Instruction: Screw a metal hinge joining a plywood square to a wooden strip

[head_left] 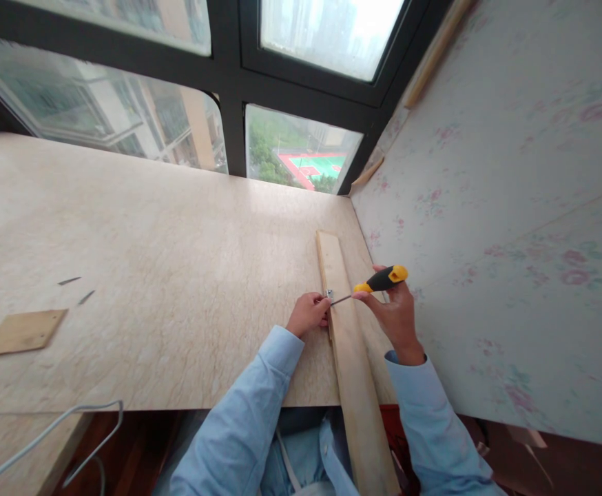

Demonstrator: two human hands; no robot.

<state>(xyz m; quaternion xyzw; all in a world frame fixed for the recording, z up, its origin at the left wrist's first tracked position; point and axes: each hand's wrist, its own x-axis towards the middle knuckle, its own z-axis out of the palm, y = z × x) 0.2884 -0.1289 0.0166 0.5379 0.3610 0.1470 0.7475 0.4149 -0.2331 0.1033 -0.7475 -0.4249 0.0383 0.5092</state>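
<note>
My right hand (395,311) grips a screwdriver (381,279) with a black and yellow handle. Its thin shaft points left, and the tip meets the edge of a long pale wooden board (355,375). At that spot sits a small shiny metal piece (329,294), perhaps a hinge or bracket; its shape is too small to make out. My left hand (308,313) is closed at the board's left edge, thumb and fingers pinched beside the screwdriver tip. Whatever lies between those fingers is hidden. The board runs from the stone-patterned sill over its front edge towards my body.
Flowered wallpaper (512,227) rises close on the right. Dark-framed windows (229,89) stand behind the sill (177,275). A square brown piece (22,333) and two thin dark slivers lie at left. A pale cable (47,437) loops at the lower left.
</note>
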